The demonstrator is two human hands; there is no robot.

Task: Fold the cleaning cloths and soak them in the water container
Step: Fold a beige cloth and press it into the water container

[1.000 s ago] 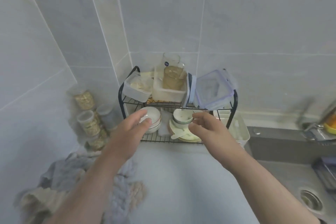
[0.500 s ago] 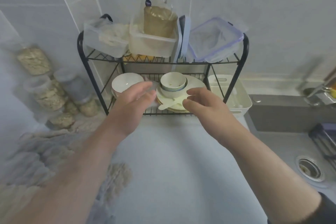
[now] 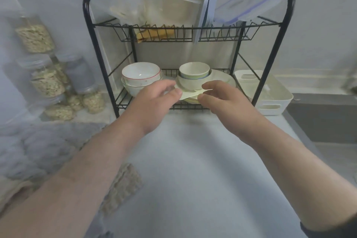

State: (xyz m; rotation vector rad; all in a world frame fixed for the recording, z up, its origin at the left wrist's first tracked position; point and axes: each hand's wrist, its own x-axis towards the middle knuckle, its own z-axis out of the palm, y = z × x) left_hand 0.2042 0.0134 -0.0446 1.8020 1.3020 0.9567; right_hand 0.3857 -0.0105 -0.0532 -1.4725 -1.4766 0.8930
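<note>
Grey fluffy cleaning cloths [image 3: 40, 147] lie heaped on the counter at the left, and a beige knitted cloth [image 3: 123, 185] sticks out from under my left forearm. A white plastic tub [image 3: 270, 94] stands on the counter to the right of the dish rack. My left hand [image 3: 154, 102] and my right hand [image 3: 226, 102] reach side by side to the front of the rack's lower shelf. Their loosely curved fingers are at the front edge of a pale plate [image 3: 222, 79] that carries stacked bowls [image 3: 193, 77]. A pale flat piece [image 3: 190, 94] lies between the two thumbs. Neither hand holds a cloth.
The black wire dish rack [image 3: 100, 60] stands against the tiled wall, with plastic boxes and lids on top. White bowls [image 3: 141, 77] sit at the lower left of it. Jars of oats [image 3: 46, 81] stand to the left. A sink [image 3: 328, 121] lies at the right.
The camera has moved closer and tilted down, so the rack fills more of the view. Both hands have moved forward to the plate on the lower shelf.
</note>
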